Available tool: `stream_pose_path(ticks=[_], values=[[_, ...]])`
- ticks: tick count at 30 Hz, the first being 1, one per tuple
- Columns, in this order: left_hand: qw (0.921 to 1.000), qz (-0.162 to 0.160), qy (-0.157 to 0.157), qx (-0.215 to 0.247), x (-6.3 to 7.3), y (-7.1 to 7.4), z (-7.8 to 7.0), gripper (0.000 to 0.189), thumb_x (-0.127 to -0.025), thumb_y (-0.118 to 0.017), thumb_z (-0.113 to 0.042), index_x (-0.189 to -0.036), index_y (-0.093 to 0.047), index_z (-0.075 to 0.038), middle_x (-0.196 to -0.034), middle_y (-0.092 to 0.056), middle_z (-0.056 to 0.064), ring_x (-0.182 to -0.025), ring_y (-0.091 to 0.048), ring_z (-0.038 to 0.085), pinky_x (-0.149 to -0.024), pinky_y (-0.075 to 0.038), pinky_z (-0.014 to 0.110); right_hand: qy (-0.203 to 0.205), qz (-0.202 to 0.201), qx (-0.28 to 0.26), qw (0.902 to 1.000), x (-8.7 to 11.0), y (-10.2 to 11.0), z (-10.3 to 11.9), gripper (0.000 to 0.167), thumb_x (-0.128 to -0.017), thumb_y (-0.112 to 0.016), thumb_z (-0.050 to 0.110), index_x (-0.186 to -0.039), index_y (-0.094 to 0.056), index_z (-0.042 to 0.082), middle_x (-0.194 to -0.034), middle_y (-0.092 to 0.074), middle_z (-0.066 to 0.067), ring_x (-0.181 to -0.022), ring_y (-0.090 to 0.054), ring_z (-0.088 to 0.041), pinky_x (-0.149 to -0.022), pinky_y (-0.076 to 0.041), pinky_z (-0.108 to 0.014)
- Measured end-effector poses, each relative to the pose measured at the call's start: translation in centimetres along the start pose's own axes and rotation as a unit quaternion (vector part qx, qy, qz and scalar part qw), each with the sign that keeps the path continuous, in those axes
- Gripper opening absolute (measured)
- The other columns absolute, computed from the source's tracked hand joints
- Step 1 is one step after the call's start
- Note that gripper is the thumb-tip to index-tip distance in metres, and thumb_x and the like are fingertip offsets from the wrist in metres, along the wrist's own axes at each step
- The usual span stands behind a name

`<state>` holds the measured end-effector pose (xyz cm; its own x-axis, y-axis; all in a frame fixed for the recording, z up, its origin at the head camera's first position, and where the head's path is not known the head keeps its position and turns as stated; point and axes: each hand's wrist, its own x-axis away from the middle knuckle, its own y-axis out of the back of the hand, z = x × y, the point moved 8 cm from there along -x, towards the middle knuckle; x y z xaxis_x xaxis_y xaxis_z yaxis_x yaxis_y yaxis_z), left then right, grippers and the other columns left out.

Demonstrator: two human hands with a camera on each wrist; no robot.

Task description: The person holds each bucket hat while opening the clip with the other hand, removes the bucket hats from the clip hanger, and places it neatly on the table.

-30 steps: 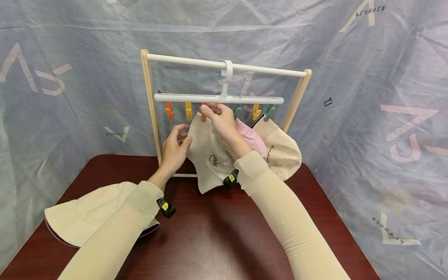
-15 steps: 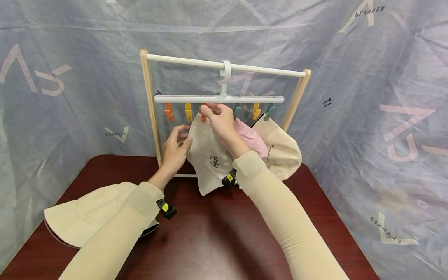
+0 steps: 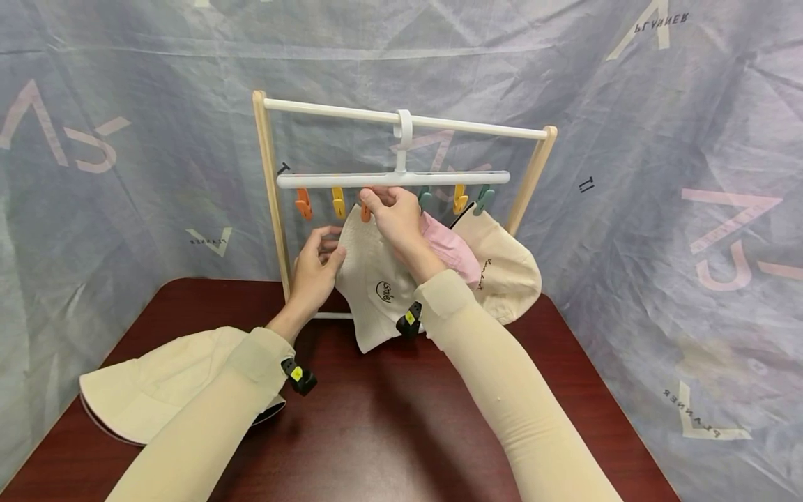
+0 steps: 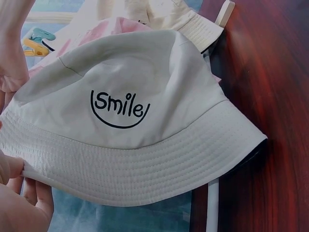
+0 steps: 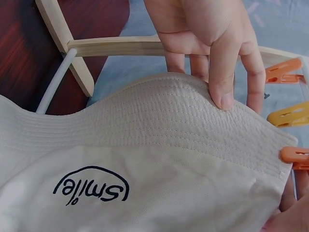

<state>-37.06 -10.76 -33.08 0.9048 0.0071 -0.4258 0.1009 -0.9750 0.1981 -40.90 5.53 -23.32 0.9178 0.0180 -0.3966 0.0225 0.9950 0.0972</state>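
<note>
An off-white bucket hat (image 4: 159, 121) with a black "Smile" print hangs sideways from the white hanger (image 3: 341, 180). In the right wrist view, an orange clothespin (image 5: 295, 155) sits on the corner of its brim. My right hand (image 3: 401, 219) pinches this clothespin, thumb in front, other fingers partly hidden behind the hat. My left hand (image 3: 314, 272) pinches the brim edge lower on the left, thumb on the outer face and fingers behind. Right of it hang a pink hat (image 3: 448, 247) and a cream hat (image 3: 505, 272), the pink one partly covered.
Another orange clothespin (image 3: 304, 204) and a yellow one (image 3: 339, 203) hang on the left, with green (image 3: 484, 201) and yellow ones right. A wood-and-white rack (image 3: 266, 167) carries the hanger. A cream bucket hat (image 3: 169, 373) lies on the dark red table (image 3: 389, 432), front left.
Both hands keep nearly the same places and grips. The clothespins and the lower brim of the Smile hat sit very slightly lower in the head view.
</note>
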Motion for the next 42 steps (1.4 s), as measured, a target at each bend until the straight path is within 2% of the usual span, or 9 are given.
stream_pose_path(ticks=[4, 10, 17, 27, 37, 42], values=[[1.0, -0.003, 0.001, -0.001, -0.02, -0.02, 0.17, 0.04, -0.11, -0.061, -0.018, -0.149, -0.054, -0.02, -0.131, -0.067, 0.012, -0.114, -0.07, 0.029, -0.087, -0.055, 0.036, 0.003, -0.003, -0.002, 1.0, -0.02, 0.02, -0.08, 0.026, -0.104, -0.072, 0.016, -0.12, -0.075, -0.004, -0.11, -0.079, -0.02, -0.108, -0.076, -0.022, -0.085, -0.051, -0.021], [1.0, -0.001, 0.001, 0.001, -0.08, -0.12, 0.16, 0.041, -0.11, -0.061, -0.018, -0.15, -0.054, -0.019, -0.132, -0.067, 0.013, -0.115, -0.07, 0.031, -0.09, -0.055, 0.04, 0.002, -0.011, -0.006, 0.9999, -0.14, 0.09, -0.22, 0.023, -0.103, -0.073, 0.015, -0.115, -0.076, -0.004, -0.094, -0.08, -0.016, -0.093, -0.075, -0.013, -0.081, -0.051, -0.021], [1.0, -0.001, 0.003, -0.008, 0.04, -0.14, 0.16, 0.041, -0.11, -0.061, -0.019, -0.15, -0.053, -0.021, -0.132, -0.067, 0.012, -0.114, -0.07, 0.03, -0.087, -0.055, 0.037, 0.0, -0.015, -0.003, 0.9999, -0.13, 0.09, -0.11, 0.022, -0.104, -0.071, 0.013, -0.116, -0.075, -0.005, -0.107, -0.079, -0.02, -0.1, -0.077, -0.017, -0.081, -0.053, -0.021], [1.0, -0.002, 0.0, -0.008, 0.18, -0.23, 0.07, 0.04, -0.11, -0.061, -0.018, -0.149, -0.054, -0.02, -0.132, -0.067, 0.012, -0.113, -0.071, 0.031, -0.087, -0.055, 0.038, -0.009, -0.024, 0.003, 0.9997, -0.22, 0.21, -0.29, 0.019, -0.104, -0.071, 0.012, -0.113, -0.077, -0.003, -0.105, -0.081, -0.016, -0.103, -0.078, -0.018, -0.081, -0.054, -0.021], [1.0, 0.0, 0.0, -0.009, 0.46, -0.37, 0.0, 0.039, -0.109, -0.062, -0.018, -0.147, -0.055, -0.022, -0.13, -0.068, 0.01, -0.111, -0.071, 0.029, -0.082, -0.055, 0.035, -0.004, -0.021, 0.001, 0.9998, -0.1, 0.24, -0.15, 0.022, -0.104, -0.071, 0.013, -0.115, -0.076, -0.005, -0.108, -0.079, -0.02, -0.103, -0.078, -0.022, -0.079, -0.052, -0.02], [1.0, -0.001, -0.002, -0.005, 0.68, -0.31, 0.0, 0.039, -0.109, -0.063, -0.017, -0.147, -0.055, -0.021, -0.13, -0.068, 0.011, -0.111, -0.072, 0.029, -0.082, -0.055, 0.033, -0.002, -0.019, -0.005, 0.9998, -0.14, 0.2, -0.22, 0.021, -0.104, -0.07, 0.012, -0.115, -0.076, -0.006, -0.107, -0.079, -0.022, -0.098, -0.077, -0.021, -0.078, -0.052, -0.02]])
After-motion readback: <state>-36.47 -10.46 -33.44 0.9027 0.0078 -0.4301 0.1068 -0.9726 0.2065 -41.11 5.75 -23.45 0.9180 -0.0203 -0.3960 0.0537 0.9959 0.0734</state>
